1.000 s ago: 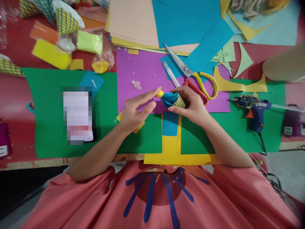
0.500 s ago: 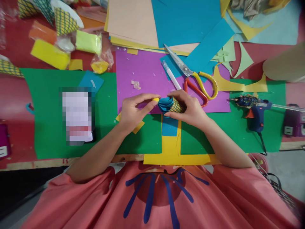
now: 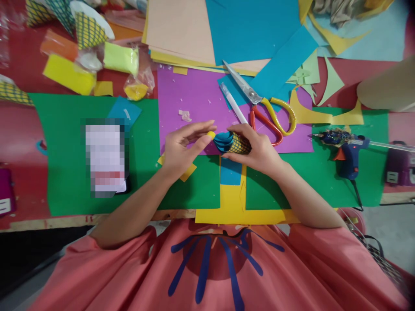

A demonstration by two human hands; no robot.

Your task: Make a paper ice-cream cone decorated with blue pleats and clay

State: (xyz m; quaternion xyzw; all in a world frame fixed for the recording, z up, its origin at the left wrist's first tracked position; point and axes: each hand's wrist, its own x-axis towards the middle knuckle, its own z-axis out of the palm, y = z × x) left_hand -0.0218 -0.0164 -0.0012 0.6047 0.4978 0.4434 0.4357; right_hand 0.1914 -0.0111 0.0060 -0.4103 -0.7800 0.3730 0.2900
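Observation:
My right hand (image 3: 259, 149) is closed round a small paper ice cream cone (image 3: 239, 144), yellow with a dark grid, lying sideways with its mouth to the left. Blue folded or swirled material (image 3: 223, 141) fills that mouth. Just left of it, my left hand (image 3: 183, 149) pinches a small yellow ball (image 3: 211, 135), seemingly of soft clay, between thumb and fingertip. The ball is close to the blue top; whether they touch I cannot tell. Beyond my right hand lie a white pen (image 3: 233, 103) and scissors (image 3: 254, 97) with red and yellow handles.
A blue glue gun (image 3: 348, 155) rests at the right on green sheet (image 3: 275, 185). A blurred-out phone (image 3: 105, 157) lies at the left. Clay packets (image 3: 120, 58) and grid-patterned cones (image 3: 89, 28) are at the back left, stacked coloured sheets (image 3: 181, 30) at the back.
My left fingers have lifted and loosened a little, with the thumb still against the yellow ball. The cone in my right hand has barely shifted.

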